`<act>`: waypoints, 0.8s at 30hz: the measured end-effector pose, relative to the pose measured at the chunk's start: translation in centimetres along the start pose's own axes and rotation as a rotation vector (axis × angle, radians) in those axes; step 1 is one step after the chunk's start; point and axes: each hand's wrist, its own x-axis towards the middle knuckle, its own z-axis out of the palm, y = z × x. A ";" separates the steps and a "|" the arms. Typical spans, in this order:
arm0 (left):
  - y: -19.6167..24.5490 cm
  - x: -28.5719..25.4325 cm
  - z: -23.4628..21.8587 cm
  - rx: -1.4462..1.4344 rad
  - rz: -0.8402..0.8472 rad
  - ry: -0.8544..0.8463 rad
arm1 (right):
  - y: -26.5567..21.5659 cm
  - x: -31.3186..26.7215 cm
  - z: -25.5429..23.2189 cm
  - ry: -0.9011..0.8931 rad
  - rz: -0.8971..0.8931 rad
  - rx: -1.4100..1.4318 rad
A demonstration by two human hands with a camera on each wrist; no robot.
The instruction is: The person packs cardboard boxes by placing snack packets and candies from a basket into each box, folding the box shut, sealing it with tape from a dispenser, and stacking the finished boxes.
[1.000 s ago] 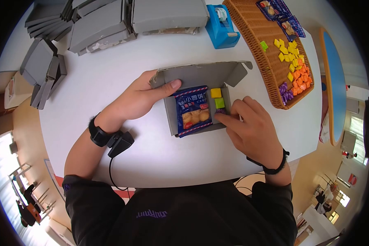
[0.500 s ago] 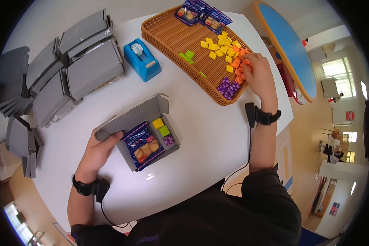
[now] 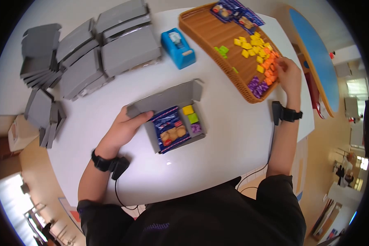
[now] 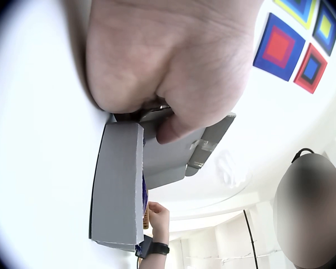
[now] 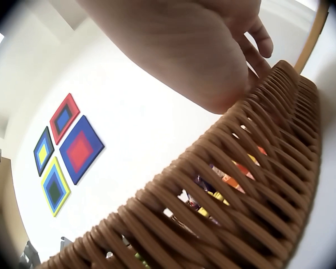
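An open grey box [image 3: 162,98] stands on the table, and my left hand [image 3: 125,129] grips its left side, thumb over the lid. In the left wrist view the same hand [image 4: 173,61] holds the box [image 4: 117,179]. Inside lie a blue biscuit packet [image 3: 172,135] and, down its right side, yellow [image 3: 188,110], green [image 3: 193,118] and purple [image 3: 196,128] pieces. My right hand [image 3: 290,78] reaches over the wicker basket's rim [image 3: 244,92] to the orange pieces [image 3: 269,67]. Its fingertips are hidden behind the rim [image 5: 213,145] in the right wrist view.
More yellow pieces [image 3: 256,43], purple pieces [image 3: 257,87], green pieces [image 3: 222,50] and biscuit packets [image 3: 247,19] lie in the basket. A blue tape dispenser [image 3: 178,49] stands left of it. Grey boxes [image 3: 131,49] are stacked at the back left.
My right hand has moved from the box to the basket's orange pieces. My left hand has kept its grip on the box. The head view has shifted.
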 end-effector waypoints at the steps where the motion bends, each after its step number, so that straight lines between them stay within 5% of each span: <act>1: -0.1 0.2 0.0 0.000 0.002 -0.023 | 0.0 0.1 -0.3 0.007 -0.007 -0.001; 4: 0.3 0.1 0.4 -0.007 0.006 -0.043 | -0.5 0.6 -1.6 0.019 -0.061 -0.007; 8: 0.6 0.4 0.3 0.006 0.030 -0.109 | -6.7 -1.5 -5.4 0.007 -0.124 0.691; 12: 1.2 0.3 0.4 0.029 0.007 -0.099 | -16.8 -7.5 -5.7 -0.573 -0.223 1.037; 15: 1.2 0.3 0.4 0.032 0.021 -0.113 | -21.1 -10.6 -3.3 -0.751 -0.437 0.796; 17: 1.2 0.3 0.4 0.039 0.020 -0.117 | -21.5 -11.7 -1.8 -0.677 -0.559 0.729; 21: 1.0 0.4 0.3 0.027 0.024 -0.132 | -21.4 -11.8 -0.7 -0.711 -0.489 0.719; 24: 0.9 0.3 0.4 -0.013 0.077 -0.131 | -21.4 -11.6 0.1 -0.550 -0.703 0.626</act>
